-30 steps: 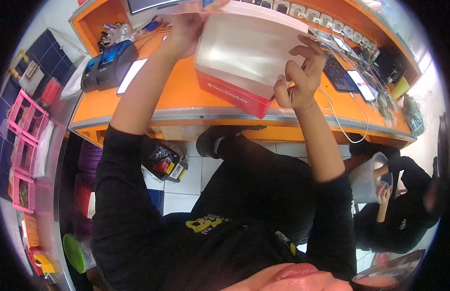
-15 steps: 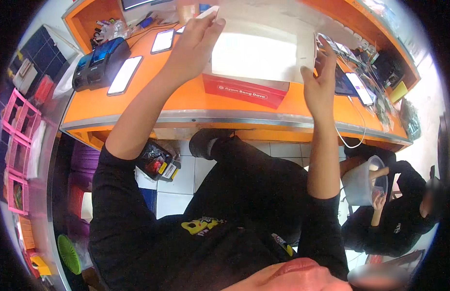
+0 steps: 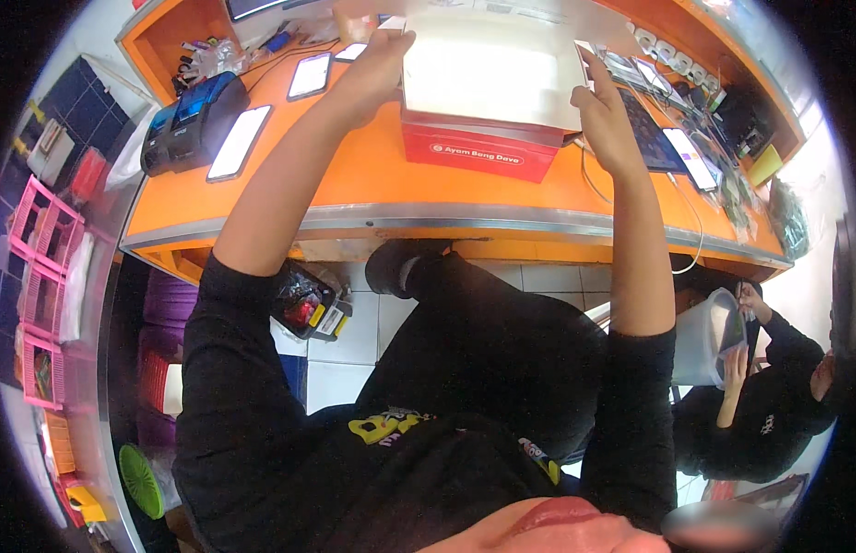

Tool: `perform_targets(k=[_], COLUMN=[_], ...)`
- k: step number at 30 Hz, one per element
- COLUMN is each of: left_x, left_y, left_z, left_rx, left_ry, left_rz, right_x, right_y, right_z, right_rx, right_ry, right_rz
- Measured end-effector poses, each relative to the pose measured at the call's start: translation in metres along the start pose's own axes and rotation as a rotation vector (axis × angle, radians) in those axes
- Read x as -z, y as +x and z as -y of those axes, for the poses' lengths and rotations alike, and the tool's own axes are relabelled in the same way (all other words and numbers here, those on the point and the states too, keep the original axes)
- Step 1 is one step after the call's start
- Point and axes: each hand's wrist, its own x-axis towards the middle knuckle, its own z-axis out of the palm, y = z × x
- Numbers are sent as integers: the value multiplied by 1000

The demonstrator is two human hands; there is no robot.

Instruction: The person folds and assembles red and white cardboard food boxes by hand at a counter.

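A red cardboard box (image 3: 478, 155) with a white inside stands on the orange counter (image 3: 340, 192). Its front wall faces me, and the bright white inside shows above it. My left hand (image 3: 380, 74) grips the box's left side, fingers curled at the edge. On the opposite side, my right hand (image 3: 603, 112) has its thumb against the white side panel and its fingers behind it. The far part of the box reaches the top of the view, where its shape is hard to make out.
Left on the counter are a black-and-blue printer (image 3: 195, 124) and a phone with a lit screen (image 3: 239, 143). A tablet (image 3: 651, 134), another phone (image 3: 690, 158) and a white cable (image 3: 697, 230) lie right. A co-worker (image 3: 755, 396) handles a translucent bucket (image 3: 700, 343) at lower right.
My right hand has closed onto the box's right side, and my left hand has shifted slightly outward and down. The box's front wall shows taller. The co-worker's hands have moved at the bucket.
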Motion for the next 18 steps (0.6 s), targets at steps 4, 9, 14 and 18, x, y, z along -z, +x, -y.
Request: perform_targets(k=[4,9,14,18], left_x=[7,14,19,12], left_y=[18,46,60,71], left_z=[14,11,9,-5], left_rx=[45,106,124,75], left_ry=[52,296,481,865], left_rz=[22,60,142,156], right_x=[6,14,11,9], right_y=[9,35,45,52], right_z=[-4,-15,-11,-20], right_rx=[78,155,-41,-110], right_ry=[-202,-486,-454,-461], right_rz=[52,3,83,78])
